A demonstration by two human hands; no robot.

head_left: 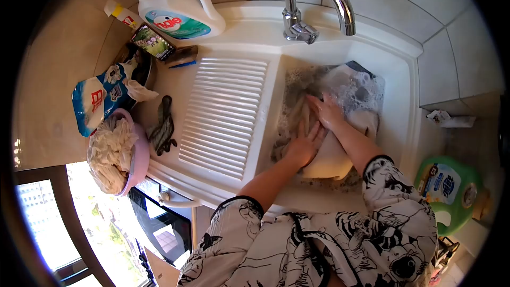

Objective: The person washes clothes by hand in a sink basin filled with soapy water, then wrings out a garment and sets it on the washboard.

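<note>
Fingers of the left hand (304, 146) and right hand (327, 112) are extended, pressing on wet cloth (330, 155). White sink basin (402, 122) surrounds this cloth; room is between right forearm and right wall. Faucet (340, 1) rises by the far edge.

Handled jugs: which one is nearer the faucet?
The white jug, left of the faucet; the green jug is farther off, right of the sink.

Head-worn | looking forward and down | from above near edge | close over glossy white rectangular sink (414, 101) | single view
</note>
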